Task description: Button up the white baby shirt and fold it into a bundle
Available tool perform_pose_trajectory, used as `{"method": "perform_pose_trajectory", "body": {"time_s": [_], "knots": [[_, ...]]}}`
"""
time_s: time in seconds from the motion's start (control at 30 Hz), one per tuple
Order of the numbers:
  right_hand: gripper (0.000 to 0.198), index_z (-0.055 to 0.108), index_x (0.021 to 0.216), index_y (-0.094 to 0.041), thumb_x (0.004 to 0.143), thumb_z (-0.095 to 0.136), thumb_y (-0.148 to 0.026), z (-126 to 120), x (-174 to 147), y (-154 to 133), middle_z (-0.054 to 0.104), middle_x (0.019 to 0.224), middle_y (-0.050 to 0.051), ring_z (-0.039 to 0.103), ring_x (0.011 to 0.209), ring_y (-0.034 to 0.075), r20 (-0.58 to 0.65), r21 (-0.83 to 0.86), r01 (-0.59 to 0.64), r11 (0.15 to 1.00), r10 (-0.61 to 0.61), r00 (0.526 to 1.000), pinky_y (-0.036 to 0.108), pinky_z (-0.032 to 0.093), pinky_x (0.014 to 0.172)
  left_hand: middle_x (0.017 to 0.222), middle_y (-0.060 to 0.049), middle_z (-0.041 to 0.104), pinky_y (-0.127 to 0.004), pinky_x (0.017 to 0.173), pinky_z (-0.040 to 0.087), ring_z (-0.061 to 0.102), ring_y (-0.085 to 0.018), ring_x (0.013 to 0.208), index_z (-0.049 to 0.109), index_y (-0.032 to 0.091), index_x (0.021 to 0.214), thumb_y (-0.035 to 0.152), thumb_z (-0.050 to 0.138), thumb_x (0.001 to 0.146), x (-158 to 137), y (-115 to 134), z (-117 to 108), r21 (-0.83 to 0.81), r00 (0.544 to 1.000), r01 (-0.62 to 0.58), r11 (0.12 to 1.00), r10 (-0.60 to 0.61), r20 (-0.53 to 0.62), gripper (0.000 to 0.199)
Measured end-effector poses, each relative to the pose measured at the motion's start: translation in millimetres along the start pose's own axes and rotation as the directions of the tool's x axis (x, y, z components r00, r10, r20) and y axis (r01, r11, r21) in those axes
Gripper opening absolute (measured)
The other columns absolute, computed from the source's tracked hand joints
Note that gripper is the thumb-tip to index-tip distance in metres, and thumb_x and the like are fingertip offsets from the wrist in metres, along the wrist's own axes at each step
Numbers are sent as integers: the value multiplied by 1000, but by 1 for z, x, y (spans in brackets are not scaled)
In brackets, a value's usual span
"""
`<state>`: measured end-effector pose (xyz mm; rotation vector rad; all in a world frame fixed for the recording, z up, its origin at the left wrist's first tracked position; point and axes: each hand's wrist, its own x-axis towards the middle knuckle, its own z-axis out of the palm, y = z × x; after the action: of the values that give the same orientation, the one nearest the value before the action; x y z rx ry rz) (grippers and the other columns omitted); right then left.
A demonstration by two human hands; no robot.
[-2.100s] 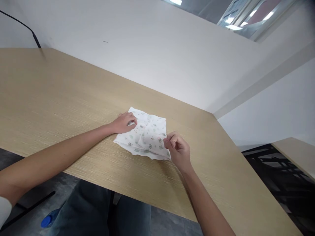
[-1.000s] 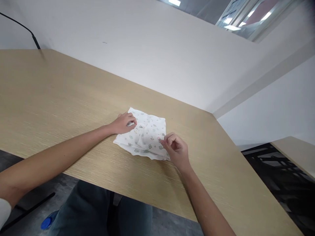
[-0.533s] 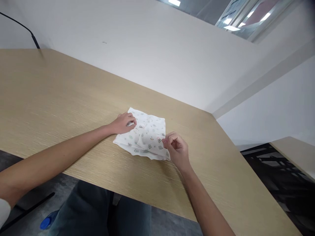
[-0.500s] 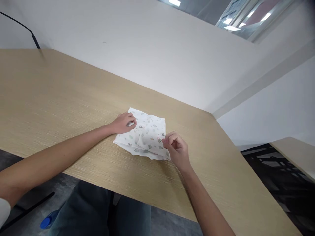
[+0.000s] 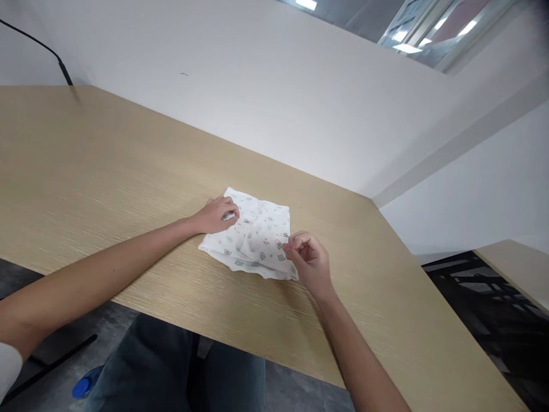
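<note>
A white cloth [image 5: 259, 229] printed with small animal-like figures lies creased on the wooden table, folded over at its near side. My left hand [image 5: 218, 214] rests on its left edge, fingers curled and the thumb bent toward the index finger, gathering a bit of fabric. At the cloth's right edge, my right hand [image 5: 311, 260] pinches the fabric between thumb and index finger, and that edge is raised slightly. The other fingers of this hand are curled in. What lies under the cloth is hidden.
The wooden table [image 5: 128, 166] meets a white wall [image 5: 240, 86] at the back. A black cable [image 5: 64, 71] stands at the far left. Below the front edge, a blue-capped bottle [image 5: 83, 386] is on the floor beside my legs. Another tabletop [image 5: 514, 269] is at the right.
Both hands keep their places on the cloth. The whole view has shifted very slightly; nothing else visibly differs.
</note>
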<state>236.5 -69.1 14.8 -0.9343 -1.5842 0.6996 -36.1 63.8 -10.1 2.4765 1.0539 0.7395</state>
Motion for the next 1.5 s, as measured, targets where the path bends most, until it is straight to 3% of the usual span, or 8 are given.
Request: {"method": "perform_pose_trajectory", "body": {"time_s": [0.2,0.37,0.53,1.5], "knots": [[30,46,75,-23,93,71,-22,-1,-2,7,53,78,-1,53,73,14,42,-100,54,994,-50,998,28,45,65,105,-5,64,-44,99,39,57,-24,104,72,25,99,41,53,95,0,-1,0,-3,1000,-10,1000,10,4,25],[28,47,74,-23,93,66,-15,-2,-3,4,57,77,0,54,70,14,147,-319,211,924,-172,974,29,43,64,105,-5,64,-44,100,39,57,-24,103,72,24,98,41,54,95,0,1,-1,-9,1000,-3,1000,3,-1,25],[31,44,72,-23,93,65,-12,-1,-2,-1,59,76,1,55,70,15,193,-378,306,874,-249,949,29,43,62,103,-6,64,-44,100,39,57,-24,102,72,24,98,41,53,95,0,1,-2,-6,1000,-6,1000,6,-1,26],[29,48,73,-23,92,67,-14,-4,-1,-1,59,75,0,54,67,13,158,-370,281,885,-238,958,27,44,60,103,-6,64,-43,98,41,57,-24,102,72,25,98,40,53,95,0,1,-1,-7,1000,-6,1000,6,-7,25]]}}
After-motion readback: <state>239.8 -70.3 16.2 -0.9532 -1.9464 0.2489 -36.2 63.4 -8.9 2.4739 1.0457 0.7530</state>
